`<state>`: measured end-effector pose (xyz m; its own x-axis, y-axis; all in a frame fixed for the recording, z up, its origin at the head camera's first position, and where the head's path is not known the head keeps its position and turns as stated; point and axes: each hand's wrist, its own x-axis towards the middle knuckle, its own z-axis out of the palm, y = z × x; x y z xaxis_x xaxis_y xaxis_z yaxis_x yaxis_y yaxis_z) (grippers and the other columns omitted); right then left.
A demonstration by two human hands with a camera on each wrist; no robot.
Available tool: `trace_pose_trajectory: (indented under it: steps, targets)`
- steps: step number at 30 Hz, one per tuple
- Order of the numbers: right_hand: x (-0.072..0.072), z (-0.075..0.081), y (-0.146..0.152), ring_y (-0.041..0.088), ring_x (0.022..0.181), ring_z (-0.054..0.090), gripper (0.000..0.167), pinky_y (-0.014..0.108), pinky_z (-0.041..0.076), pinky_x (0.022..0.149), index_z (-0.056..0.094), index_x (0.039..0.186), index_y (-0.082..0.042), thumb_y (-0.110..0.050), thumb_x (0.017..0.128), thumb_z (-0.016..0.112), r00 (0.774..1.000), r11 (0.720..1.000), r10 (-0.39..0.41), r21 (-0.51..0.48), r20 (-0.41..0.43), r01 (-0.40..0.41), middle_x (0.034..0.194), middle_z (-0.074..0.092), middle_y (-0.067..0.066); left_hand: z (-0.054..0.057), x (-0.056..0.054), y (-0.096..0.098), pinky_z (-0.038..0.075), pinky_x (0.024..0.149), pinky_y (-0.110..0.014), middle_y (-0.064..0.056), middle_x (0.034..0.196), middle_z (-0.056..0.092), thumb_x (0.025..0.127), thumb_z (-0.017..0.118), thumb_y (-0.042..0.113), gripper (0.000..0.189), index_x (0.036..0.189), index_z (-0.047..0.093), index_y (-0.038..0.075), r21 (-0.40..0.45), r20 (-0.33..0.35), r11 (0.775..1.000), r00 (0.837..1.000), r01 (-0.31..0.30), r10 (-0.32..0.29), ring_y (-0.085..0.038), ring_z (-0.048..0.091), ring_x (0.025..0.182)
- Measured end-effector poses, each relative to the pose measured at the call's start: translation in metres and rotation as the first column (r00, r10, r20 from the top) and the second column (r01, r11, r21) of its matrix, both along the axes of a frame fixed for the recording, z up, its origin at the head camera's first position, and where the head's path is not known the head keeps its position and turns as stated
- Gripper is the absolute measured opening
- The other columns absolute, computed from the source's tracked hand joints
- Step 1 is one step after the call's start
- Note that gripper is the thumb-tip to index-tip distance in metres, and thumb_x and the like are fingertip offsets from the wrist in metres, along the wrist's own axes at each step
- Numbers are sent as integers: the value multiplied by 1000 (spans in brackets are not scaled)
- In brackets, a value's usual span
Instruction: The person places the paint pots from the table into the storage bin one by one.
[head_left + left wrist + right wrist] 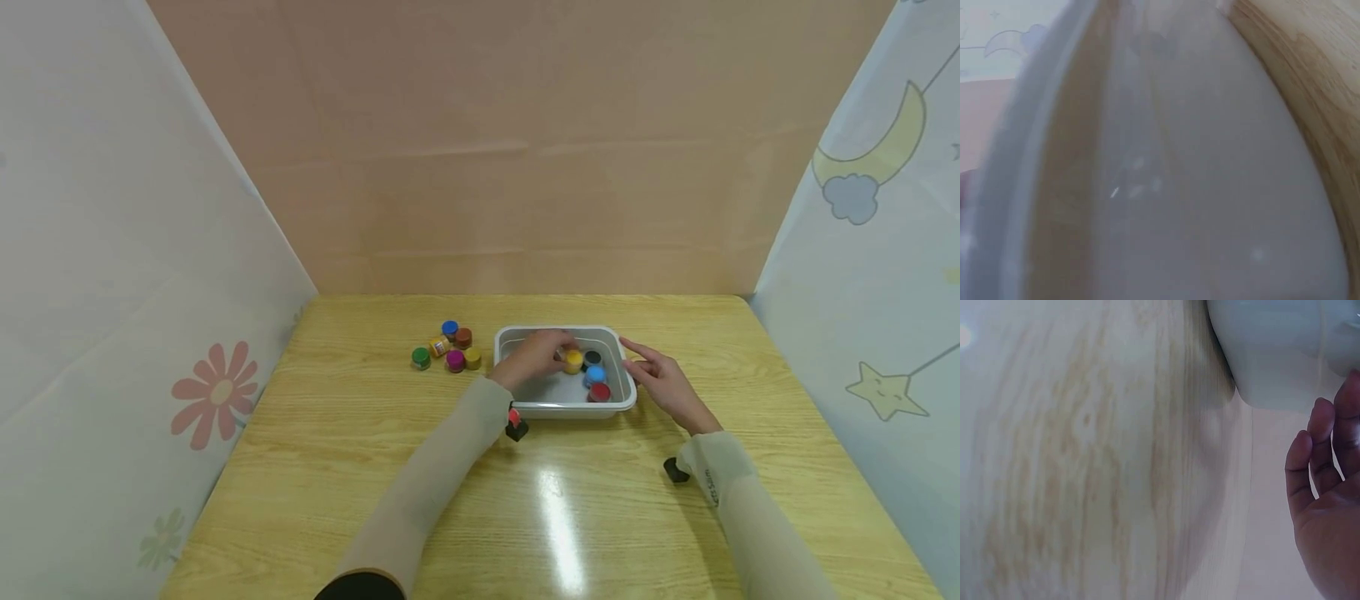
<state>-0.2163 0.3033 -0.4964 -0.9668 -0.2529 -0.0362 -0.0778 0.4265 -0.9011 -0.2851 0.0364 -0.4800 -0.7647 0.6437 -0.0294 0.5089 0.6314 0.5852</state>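
Observation:
A white plastic tray stands on the table in the head view. My left hand reaches over its left side, with thumb and fingers at a small yellow paint pot; they appear to pinch it. Beside that pot in the tray lie a black pot, a light blue pot and a red pot. My right hand touches the tray's right rim with fairly straight fingers, and the right wrist view shows its fingers by the tray wall. Only the tray's outside fills the left wrist view.
Left of the tray, several paint pots are grouped on the wooden table: green, magenta, dark yellow, brown, blue and an orange one on its side. Cloth walls surround the table's back and sides.

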Motion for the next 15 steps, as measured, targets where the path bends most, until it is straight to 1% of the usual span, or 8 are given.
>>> trace_pose_trajectory:
  steps: [4, 6, 11, 15]
  targets:
    - [-1, 0, 1, 9, 91, 73, 58, 17, 54, 82, 32, 163, -13, -30, 111, 50, 1000, 1000, 1, -7, -1, -1, 118, 72, 28, 9, 3, -12, 56, 91, -21, -6, 130, 68, 97, 71, 4, 40, 136, 66, 10, 68, 35, 998, 999, -17, 15, -19, 68, 110]
    - [-2, 0, 1, 9, 90, 73, 58, 17, 54, 83, 33, 163, -13, -31, 110, 51, 1000, 1000, -1, -8, 0, 1, 117, 73, 28, 13, 5, -19, 56, 91, -22, -6, 130, 68, 98, 70, 6, 39, 136, 66, 10, 80, 27, 996, 999, -36, 34, -18, 67, 110]
    - [-1, 0, 1, 7, 91, 72, 58, 17, 54, 84, 33, 163, -15, -31, 110, 51, 1000, 1000, -2, -4, 7, 2, 121, 72, 28, 21, 10, -38, 57, 95, -27, -6, 133, 68, 100, 69, 11, 36, 136, 65, 11, 91, -31, 993, 996, -79, 82, -16, 67, 111]
    - [-1, 0, 1, 5, 92, 72, 58, 18, 54, 84, 32, 163, -13, -31, 111, 50, 1000, 1000, -3, 13, 4, 3, 124, 70, 28, 25, 15, -58, 56, 99, -31, -6, 131, 68, 101, 68, 12, 35, 136, 65, 12, 138, -82, 986, 991, -96, 108, -19, 67, 113]
